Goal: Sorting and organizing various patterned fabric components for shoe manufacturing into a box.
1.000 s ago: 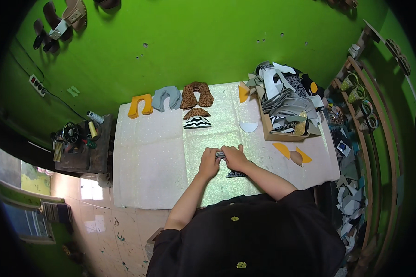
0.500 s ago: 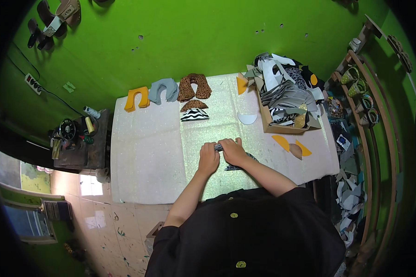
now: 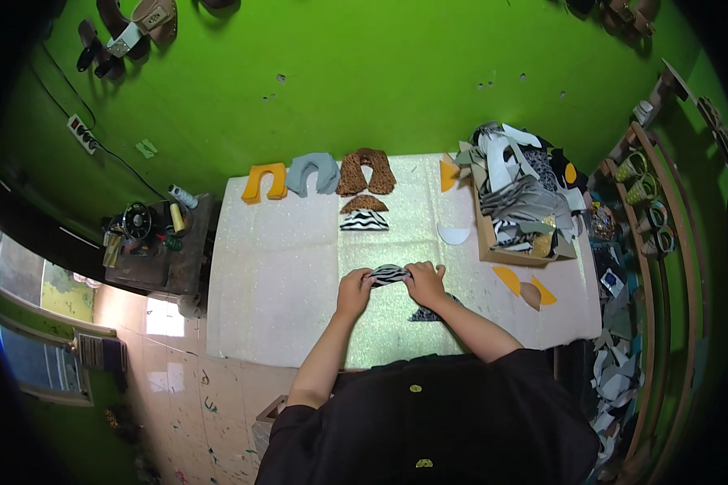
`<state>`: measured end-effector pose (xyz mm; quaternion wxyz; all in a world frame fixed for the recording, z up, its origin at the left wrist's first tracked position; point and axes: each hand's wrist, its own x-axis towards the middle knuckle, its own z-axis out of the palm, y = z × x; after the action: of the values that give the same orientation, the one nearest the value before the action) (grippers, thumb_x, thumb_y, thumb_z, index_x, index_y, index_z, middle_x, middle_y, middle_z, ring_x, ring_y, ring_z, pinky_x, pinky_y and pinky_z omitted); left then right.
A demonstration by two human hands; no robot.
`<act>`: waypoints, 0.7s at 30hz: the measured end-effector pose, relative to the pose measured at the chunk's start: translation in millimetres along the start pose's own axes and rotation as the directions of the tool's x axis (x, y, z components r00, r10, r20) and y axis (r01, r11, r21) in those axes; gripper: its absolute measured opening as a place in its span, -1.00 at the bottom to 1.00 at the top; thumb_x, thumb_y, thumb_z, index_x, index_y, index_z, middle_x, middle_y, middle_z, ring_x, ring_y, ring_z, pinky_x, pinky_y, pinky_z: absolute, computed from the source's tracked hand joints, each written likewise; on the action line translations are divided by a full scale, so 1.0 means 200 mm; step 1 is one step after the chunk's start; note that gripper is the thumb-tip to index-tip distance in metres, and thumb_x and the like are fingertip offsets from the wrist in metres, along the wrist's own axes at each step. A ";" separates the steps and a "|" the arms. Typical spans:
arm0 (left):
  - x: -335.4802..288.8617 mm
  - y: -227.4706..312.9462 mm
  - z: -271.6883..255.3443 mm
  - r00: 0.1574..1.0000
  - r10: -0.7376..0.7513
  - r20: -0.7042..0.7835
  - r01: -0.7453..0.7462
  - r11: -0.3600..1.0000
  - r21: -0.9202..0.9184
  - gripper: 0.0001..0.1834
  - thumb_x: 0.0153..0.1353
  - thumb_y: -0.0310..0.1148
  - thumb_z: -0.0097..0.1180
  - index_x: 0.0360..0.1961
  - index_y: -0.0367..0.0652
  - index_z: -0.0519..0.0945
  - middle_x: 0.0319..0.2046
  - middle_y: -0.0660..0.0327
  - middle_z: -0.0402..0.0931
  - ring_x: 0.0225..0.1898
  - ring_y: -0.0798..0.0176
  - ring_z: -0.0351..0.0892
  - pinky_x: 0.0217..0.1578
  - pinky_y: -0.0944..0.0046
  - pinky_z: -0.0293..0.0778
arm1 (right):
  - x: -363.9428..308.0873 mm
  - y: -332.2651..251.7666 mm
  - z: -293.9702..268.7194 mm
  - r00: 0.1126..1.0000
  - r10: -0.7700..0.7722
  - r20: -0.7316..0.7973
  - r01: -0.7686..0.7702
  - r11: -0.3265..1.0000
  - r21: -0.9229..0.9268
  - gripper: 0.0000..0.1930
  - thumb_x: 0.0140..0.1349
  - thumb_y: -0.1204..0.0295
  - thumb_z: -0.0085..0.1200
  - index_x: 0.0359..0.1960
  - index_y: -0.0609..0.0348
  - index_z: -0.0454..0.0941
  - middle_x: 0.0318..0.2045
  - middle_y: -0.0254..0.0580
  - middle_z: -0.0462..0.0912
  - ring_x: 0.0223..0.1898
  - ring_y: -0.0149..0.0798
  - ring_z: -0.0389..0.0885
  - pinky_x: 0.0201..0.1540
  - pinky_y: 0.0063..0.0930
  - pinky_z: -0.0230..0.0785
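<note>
Between my hands is a zebra-print piece of sheet material with a curved upper edge, above the middle of the table. My left hand grips its left end and my right hand its right end, with fingers closed. Partly under my right forearm lies a dark patterned piece. Farther off, a zebra-print half-moon stack sits just below a leopard-print half-moon piece. Behind them are U-shaped stacks in leopard print, grey and yellow.
A cardboard box heaped with offcuts stands on the table's right side. Near it lie a white half-moon piece, yellow pieces and a brown piece. At left stands a sewing machine; at right, a wooden rack holds footwear.
The zebra-print piece, mostly covered by my hands before, now shows between them. My hands have moved apart to its two ends. The whole view has shifted slightly.
</note>
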<state>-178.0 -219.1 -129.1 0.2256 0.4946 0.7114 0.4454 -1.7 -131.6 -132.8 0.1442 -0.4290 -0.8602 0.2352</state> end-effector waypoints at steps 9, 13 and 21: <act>0.48 -0.02 -0.13 0.983 -0.175 -0.050 0.156 0.951 -0.268 -0.77 0.11 -0.49 0.15 -0.19 -0.32 0.54 -0.35 0.14 0.56 -0.33 0.33 0.51 -0.23 0.37 0.42 | 0.46 -0.05 0.09 0.977 0.206 0.062 -0.211 0.867 0.451 -0.70 0.19 0.20 0.01 -0.10 0.05 0.45 -0.45 -0.32 0.65 -0.31 -0.28 0.58 0.02 -0.22 -0.06; 0.66 -0.05 -0.19 0.975 -0.198 -0.103 0.172 0.961 -0.218 -0.73 0.08 -0.50 0.18 -0.15 -0.31 0.54 -0.42 0.20 0.56 -0.36 0.41 0.50 -0.28 0.42 0.43 | 0.64 -0.14 0.07 0.950 0.295 0.097 -0.310 0.886 0.344 -0.71 0.18 0.18 0.00 -0.15 0.03 0.49 -0.44 -0.31 0.66 -0.26 -0.28 0.60 0.04 -0.21 -0.08; 0.76 -0.23 -0.13 0.968 -0.227 -0.109 0.214 0.970 -0.119 -0.70 0.02 -0.42 0.24 -0.18 -0.29 0.58 -0.36 0.10 0.60 -0.33 0.26 0.57 -0.24 0.33 0.46 | 0.72 -0.22 0.04 0.893 0.413 0.178 -0.443 0.875 0.193 -0.61 0.05 0.12 0.06 -0.15 0.08 0.47 -0.35 -0.10 0.65 -0.19 -0.12 0.59 0.08 -0.16 -0.10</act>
<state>-282.3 -97.9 -137.9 0.2560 0.3718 0.7496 0.4840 -119.3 -40.2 -110.0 0.0798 -0.5730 -0.7185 0.3862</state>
